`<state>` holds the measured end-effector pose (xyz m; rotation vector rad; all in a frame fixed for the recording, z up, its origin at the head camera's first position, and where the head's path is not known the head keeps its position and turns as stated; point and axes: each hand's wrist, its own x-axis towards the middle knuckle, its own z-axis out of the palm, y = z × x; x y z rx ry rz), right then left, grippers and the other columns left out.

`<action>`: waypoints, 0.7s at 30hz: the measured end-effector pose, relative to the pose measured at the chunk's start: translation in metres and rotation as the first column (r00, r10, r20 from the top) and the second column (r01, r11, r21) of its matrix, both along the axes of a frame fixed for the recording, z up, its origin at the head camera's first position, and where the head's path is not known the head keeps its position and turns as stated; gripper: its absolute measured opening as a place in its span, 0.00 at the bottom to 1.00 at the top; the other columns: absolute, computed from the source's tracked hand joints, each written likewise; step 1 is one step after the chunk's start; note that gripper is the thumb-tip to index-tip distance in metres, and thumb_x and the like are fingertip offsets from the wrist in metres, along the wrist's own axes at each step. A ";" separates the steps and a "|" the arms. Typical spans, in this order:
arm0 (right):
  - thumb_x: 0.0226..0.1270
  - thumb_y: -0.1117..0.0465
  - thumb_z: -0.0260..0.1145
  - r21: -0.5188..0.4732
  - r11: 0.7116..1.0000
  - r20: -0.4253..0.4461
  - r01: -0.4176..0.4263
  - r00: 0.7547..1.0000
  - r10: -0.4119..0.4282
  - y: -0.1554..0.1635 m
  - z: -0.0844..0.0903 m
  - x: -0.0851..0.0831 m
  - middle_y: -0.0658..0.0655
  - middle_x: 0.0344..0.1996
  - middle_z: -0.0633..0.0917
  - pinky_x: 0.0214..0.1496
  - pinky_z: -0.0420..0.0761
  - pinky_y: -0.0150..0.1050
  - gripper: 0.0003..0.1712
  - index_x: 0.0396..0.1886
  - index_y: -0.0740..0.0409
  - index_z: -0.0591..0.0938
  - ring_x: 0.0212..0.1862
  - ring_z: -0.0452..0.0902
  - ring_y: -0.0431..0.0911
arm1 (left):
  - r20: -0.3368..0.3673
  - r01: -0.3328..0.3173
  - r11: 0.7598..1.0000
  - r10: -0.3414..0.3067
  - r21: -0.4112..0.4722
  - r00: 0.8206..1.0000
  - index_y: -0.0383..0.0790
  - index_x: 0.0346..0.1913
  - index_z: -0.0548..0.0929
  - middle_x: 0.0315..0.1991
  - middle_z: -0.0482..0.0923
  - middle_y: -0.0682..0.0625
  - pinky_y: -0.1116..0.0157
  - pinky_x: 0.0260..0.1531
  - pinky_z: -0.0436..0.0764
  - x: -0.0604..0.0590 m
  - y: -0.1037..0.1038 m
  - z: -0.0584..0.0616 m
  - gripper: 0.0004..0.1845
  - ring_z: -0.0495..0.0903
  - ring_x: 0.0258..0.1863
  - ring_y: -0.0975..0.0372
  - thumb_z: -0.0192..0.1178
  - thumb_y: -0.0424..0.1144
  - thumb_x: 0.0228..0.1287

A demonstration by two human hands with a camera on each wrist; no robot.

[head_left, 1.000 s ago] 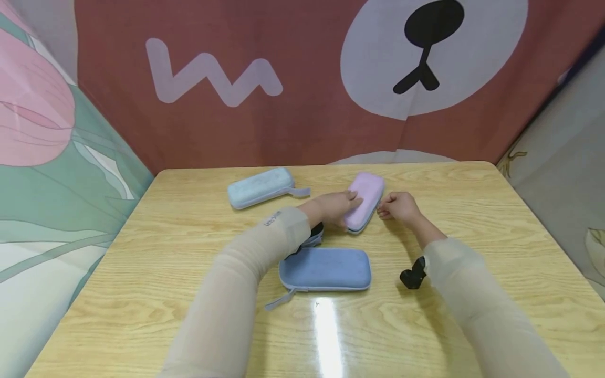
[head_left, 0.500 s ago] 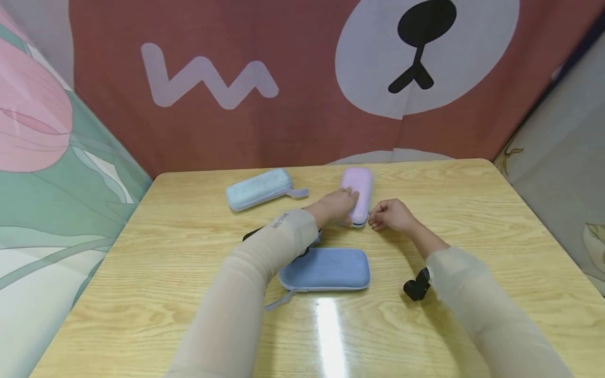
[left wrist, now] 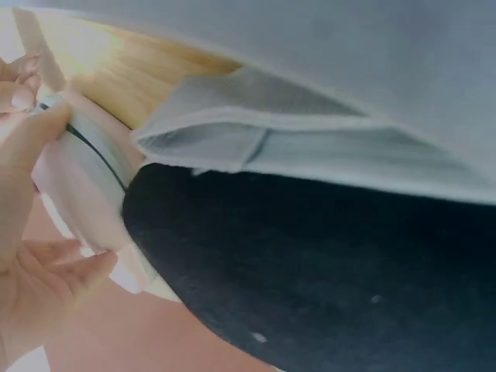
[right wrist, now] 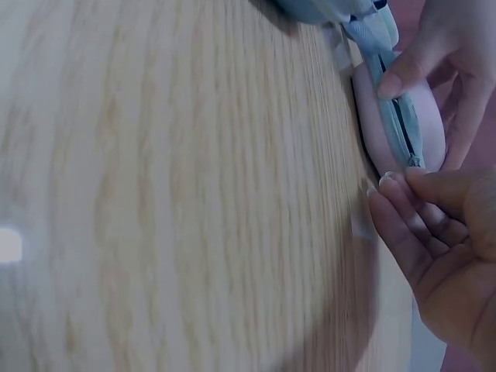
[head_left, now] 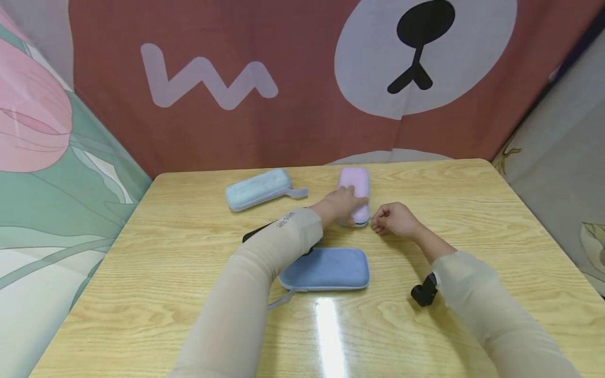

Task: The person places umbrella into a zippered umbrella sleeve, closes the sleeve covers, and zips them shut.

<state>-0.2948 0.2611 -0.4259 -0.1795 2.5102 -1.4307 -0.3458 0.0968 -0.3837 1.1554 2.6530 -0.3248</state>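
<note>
A pink zip case [head_left: 355,178] lies near the back of the table, its near end toward me. My left hand [head_left: 339,203] holds it from the left, fingers over the top; in the right wrist view its thumb [right wrist: 399,79] presses beside the teal zip [right wrist: 397,116]. At the near corner my right hand [head_left: 396,218] pinches the zip's pull [right wrist: 415,162] between thumb and finger. A dark gap shows along the zip behind the pull. The case's inside is hidden.
A light blue case [head_left: 259,190] with a strap lies at the back left. A darker blue case [head_left: 331,269] lies in front. Something black [head_left: 257,231] is mostly hidden under the left sleeve [head_left: 255,262]. A printed cloth [head_left: 212,131] hangs behind the table [head_left: 165,262].
The pink case has turned more upright in view and shifted left, with my left hand on it. My right hand has come to its near corner, slightly nearer to me.
</note>
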 end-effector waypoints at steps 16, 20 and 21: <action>0.59 0.73 0.52 0.132 0.991 -0.093 0.030 0.995 -0.017 0.018 0.009 -0.010 0.62 0.24 0.80 0.28 0.77 0.37 0.07 0.28 0.72 0.76 0.26 0.77 0.47 | 0.106 0.065 0.998 -0.067 0.027 0.992 0.54 0.66 0.51 0.66 0.43 0.50 0.53 0.57 0.52 -0.010 -0.009 0.008 0.45 0.41 0.64 0.56 0.54 0.65 0.45; 0.59 0.73 0.51 0.187 0.982 -0.117 0.022 0.993 0.000 0.018 0.014 -0.014 0.60 0.23 0.80 0.28 0.77 0.38 0.08 0.26 0.71 0.77 0.27 0.76 0.47 | 0.111 0.103 0.995 -0.104 0.018 0.988 0.53 0.65 0.53 0.64 0.49 0.50 0.56 0.56 0.55 -0.015 -0.012 0.009 0.46 0.46 0.63 0.58 0.59 0.62 0.43; 0.59 0.73 0.51 0.191 0.981 -0.115 0.026 0.993 -0.004 0.018 0.015 -0.014 0.60 0.23 0.80 0.28 0.77 0.38 0.08 0.26 0.71 0.77 0.27 0.76 0.48 | 0.106 0.113 0.993 -0.114 0.016 0.988 0.54 0.65 0.53 0.63 0.51 0.50 0.57 0.55 0.56 -0.016 -0.013 0.009 0.45 0.48 0.62 0.58 0.59 0.62 0.43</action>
